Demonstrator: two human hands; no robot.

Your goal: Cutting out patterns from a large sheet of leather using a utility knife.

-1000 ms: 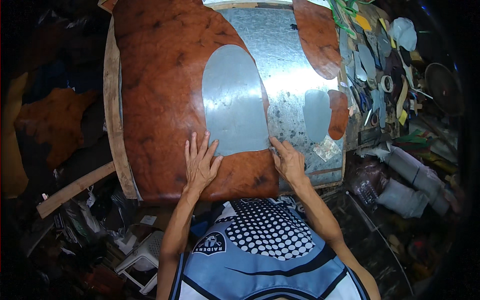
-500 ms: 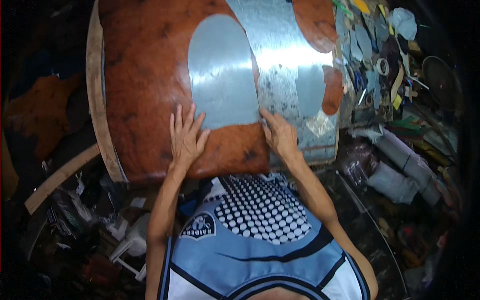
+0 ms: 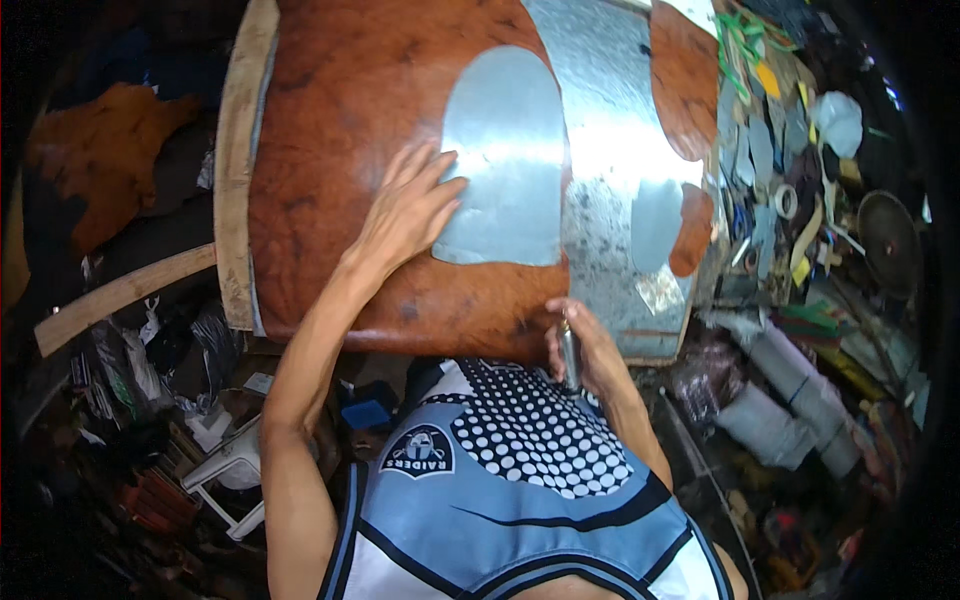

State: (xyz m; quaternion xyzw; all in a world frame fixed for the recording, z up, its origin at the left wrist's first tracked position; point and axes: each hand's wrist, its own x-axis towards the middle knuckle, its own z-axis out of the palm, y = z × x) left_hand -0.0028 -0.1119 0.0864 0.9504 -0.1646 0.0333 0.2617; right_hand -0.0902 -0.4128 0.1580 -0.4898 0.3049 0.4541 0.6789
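Observation:
A brown mottled sheet of leather covers much of the work table. On it lies a flat grey pattern piece, rounded at the far end and straight at the near end. My left hand rests with outstretched fingers on the leather, fingertips at the pattern's left edge. My right hand is closed round a short, silvery, rod-shaped tool at the leather's near right corner. The tool points away from me, and its exact kind cannot be made out.
Right of the leather is bare metal sheet bearing a smaller grey piece and brown leather scraps. Scraps, a tape roll and tools crowd the far right. Wooden strips edge the left; a white stool stands below.
My left hand has slid up along the pattern's left edge. My right hand has left the pattern's lower right corner and drawn back toward me. The whole view has shifted.

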